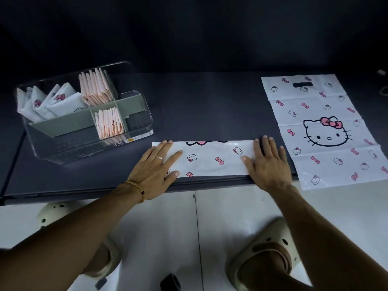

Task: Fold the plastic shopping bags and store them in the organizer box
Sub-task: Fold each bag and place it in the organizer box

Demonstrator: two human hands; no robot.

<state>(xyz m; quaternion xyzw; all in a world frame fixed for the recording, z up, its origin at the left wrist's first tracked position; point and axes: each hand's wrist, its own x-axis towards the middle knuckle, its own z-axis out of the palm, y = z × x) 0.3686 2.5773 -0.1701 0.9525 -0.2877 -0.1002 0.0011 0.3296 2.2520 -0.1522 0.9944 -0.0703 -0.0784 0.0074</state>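
A white plastic bag with pink bows and cat faces lies folded into a long strip at the table's front edge. My left hand presses flat on its left end. My right hand presses flat on its right end, fingers straight. An unfolded bag of the same print lies spread out on the right of the table, its near end hanging over the edge. The clear organizer box with grey dividers stands at the left. It holds several folded white bags and folded pink bags.
The dark table top runs between box and spread bag. Its front edge lies just below my wrists. Below are a white tiled floor and my feet in pale clogs. A small dark object lies on the floor.
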